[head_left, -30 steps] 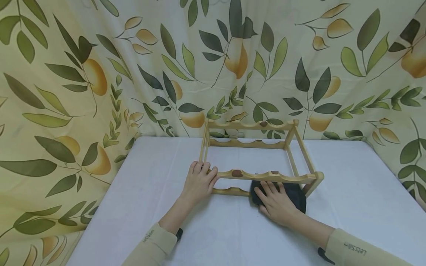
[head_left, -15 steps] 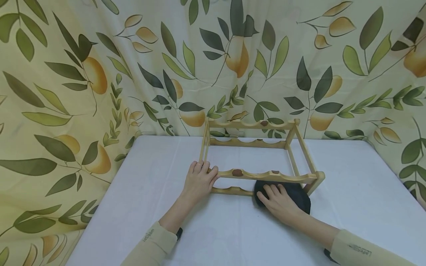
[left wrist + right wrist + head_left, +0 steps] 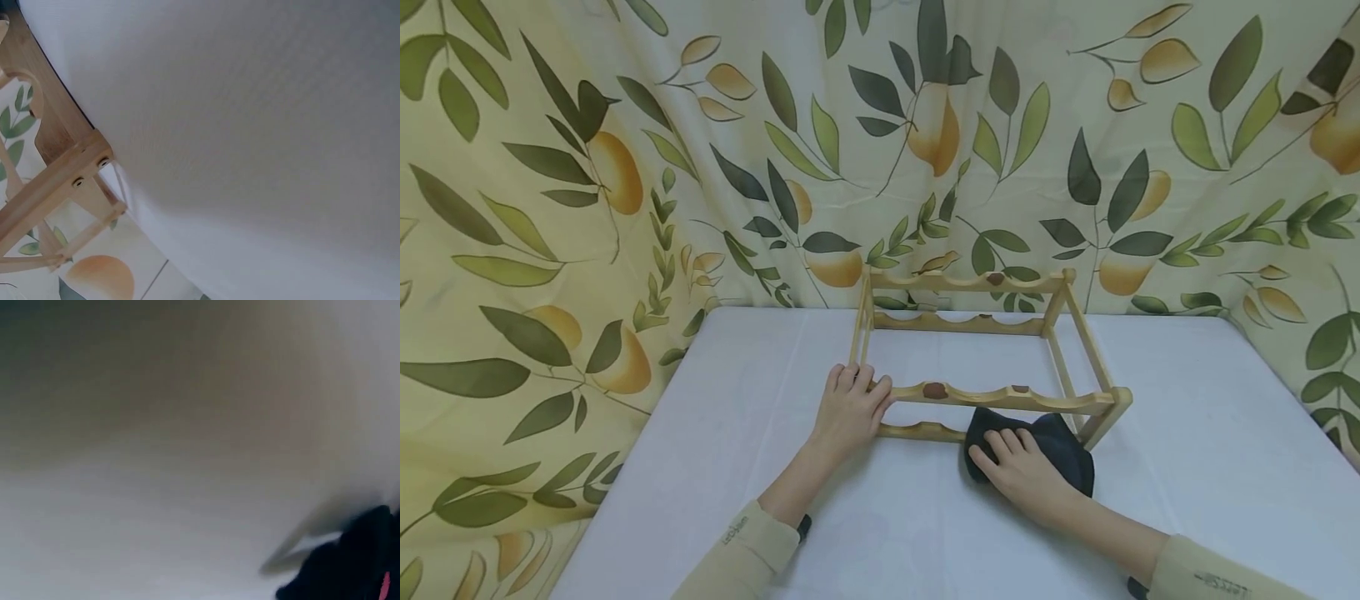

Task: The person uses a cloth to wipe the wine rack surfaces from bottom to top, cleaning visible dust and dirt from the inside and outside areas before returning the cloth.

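A light wooden wine rack (image 3: 1000,401) with scalloped rails stands on the white-covered table. My left hand (image 3: 848,412) grips its front left corner, fingers bent over the upper rail. Over the right part of the lower front rail lies a bunched black cloth (image 3: 1054,433), held under my right hand (image 3: 1030,475) with the fingers pressed into it. That stretch of rail is hidden. In the left wrist view, part of the rack (image 3: 62,178) shows two screw heads. The right wrist view catches the dark cloth (image 3: 350,562) with a small pink-red mark.
The white tablecloth (image 3: 880,533) covers the whole table. Behind it hangs a curtain (image 3: 715,208) printed with leaves and fruit, close to the rack's rear side. Brown patches (image 3: 935,390) mark the upper front rail.
My right hand has slid the cloth right along the lower rail, then back left and slightly nearer the front. The cloth is more bunched. My left hand and the rack stay put.
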Demonstrator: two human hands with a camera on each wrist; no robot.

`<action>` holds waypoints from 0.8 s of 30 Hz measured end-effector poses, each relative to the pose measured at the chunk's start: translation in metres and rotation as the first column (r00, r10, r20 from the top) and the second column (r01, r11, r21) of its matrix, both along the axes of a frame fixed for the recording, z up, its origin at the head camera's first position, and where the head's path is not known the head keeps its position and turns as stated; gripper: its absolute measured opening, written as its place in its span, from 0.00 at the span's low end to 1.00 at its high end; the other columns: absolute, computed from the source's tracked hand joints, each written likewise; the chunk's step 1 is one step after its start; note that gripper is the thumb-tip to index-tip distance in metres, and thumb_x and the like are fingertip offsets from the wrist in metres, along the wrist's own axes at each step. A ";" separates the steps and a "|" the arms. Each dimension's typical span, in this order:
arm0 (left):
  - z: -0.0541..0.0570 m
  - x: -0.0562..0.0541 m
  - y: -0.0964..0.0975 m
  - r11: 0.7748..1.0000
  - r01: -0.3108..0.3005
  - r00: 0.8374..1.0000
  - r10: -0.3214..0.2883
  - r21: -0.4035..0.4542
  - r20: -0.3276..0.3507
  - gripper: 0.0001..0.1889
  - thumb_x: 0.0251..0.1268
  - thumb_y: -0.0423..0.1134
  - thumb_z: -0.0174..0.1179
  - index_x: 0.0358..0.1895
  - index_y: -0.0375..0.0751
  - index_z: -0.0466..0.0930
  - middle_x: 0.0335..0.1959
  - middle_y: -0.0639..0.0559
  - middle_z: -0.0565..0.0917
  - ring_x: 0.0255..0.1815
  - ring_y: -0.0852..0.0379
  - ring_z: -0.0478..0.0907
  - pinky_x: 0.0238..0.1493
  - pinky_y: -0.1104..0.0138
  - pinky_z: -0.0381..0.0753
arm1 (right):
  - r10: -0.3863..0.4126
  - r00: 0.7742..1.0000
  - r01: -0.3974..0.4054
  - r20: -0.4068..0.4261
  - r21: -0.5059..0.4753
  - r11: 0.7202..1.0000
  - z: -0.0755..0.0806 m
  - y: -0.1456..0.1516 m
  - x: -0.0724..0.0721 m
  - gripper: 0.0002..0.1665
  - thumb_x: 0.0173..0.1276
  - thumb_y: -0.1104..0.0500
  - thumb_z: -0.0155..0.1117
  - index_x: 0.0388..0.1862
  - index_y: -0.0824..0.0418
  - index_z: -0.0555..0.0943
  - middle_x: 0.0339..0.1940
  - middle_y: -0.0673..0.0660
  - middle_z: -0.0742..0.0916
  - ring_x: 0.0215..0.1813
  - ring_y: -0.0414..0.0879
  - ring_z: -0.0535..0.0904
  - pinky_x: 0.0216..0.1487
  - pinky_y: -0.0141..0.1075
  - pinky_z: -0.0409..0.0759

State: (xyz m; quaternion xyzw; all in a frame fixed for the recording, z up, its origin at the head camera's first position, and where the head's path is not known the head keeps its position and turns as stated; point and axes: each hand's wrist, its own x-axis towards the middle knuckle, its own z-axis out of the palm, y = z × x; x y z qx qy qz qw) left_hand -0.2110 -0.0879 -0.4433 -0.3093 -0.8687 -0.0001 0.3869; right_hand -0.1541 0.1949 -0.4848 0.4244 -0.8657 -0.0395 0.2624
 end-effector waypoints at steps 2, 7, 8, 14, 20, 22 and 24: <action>0.000 0.000 0.000 1.000 0.006 1.000 -0.006 0.006 -0.001 0.20 0.74 0.50 0.29 0.37 0.48 0.72 0.35 0.48 0.68 0.41 0.49 0.63 0.46 0.58 0.63 | 0.001 1.000 -0.001 0.005 0.009 1.000 0.000 -0.003 -0.002 0.32 0.73 0.59 0.07 0.43 0.60 0.68 0.38 0.62 0.72 0.35 0.54 0.68 0.33 0.46 0.69; -0.001 0.000 0.000 1.000 0.015 1.000 -0.015 0.023 -0.006 0.21 0.74 0.50 0.28 0.37 0.48 0.72 0.34 0.48 0.68 0.41 0.49 0.64 0.46 0.58 0.63 | -0.008 0.999 0.007 0.037 0.026 1.000 -0.001 0.003 -0.001 0.26 0.73 0.58 0.15 0.44 0.60 0.68 0.38 0.61 0.71 0.34 0.54 0.66 0.33 0.45 0.67; -0.002 0.000 0.000 1.000 0.018 1.000 -0.018 0.024 -0.003 0.21 0.74 0.50 0.28 0.37 0.48 0.72 0.34 0.48 0.68 0.41 0.49 0.64 0.46 0.58 0.63 | -0.014 0.999 0.013 0.041 0.023 1.000 -0.001 0.006 0.000 0.24 0.71 0.58 0.18 0.45 0.60 0.67 0.38 0.61 0.71 0.34 0.54 0.66 0.33 0.45 0.66; -0.001 0.000 0.001 1.000 0.011 1.000 -0.011 0.009 0.015 0.21 0.74 0.51 0.28 0.37 0.48 0.73 0.35 0.49 0.68 0.41 0.50 0.64 0.46 0.58 0.63 | -0.037 0.999 0.037 0.004 -0.023 0.999 -0.001 0.017 0.001 0.29 0.73 0.58 0.11 0.42 0.60 0.68 0.35 0.61 0.71 0.32 0.54 0.65 0.30 0.45 0.65; 0.001 -0.002 0.002 1.000 0.015 1.000 -0.015 0.003 0.008 0.21 0.73 0.50 0.29 0.37 0.48 0.72 0.34 0.49 0.69 0.40 0.50 0.64 0.45 0.58 0.64 | -0.011 1.000 0.011 0.016 -0.005 1.000 0.003 0.000 -0.007 0.12 0.67 0.62 0.37 0.44 0.61 0.68 0.36 0.62 0.71 0.33 0.54 0.66 0.31 0.45 0.67; 0.001 -0.002 0.002 1.000 0.020 1.000 -0.020 0.007 -0.004 0.21 0.74 0.50 0.28 0.37 0.48 0.72 0.34 0.48 0.69 0.39 0.50 0.64 0.45 0.58 0.64 | -0.017 0.999 0.016 0.031 0.011 1.000 0.004 -0.002 -0.007 0.14 0.59 0.63 0.45 0.45 0.61 0.67 0.36 0.62 0.71 0.34 0.54 0.67 0.31 0.45 0.67; 0.000 -0.003 0.001 1.000 0.023 1.000 -0.023 0.009 -0.012 0.21 0.74 0.50 0.28 0.36 0.48 0.72 0.33 0.49 0.69 0.39 0.50 0.64 0.44 0.58 0.64 | -0.033 0.999 0.033 0.039 0.012 0.999 0.004 0.000 -0.006 0.13 0.60 0.62 0.43 0.45 0.61 0.68 0.36 0.62 0.71 0.33 0.55 0.66 0.31 0.45 0.67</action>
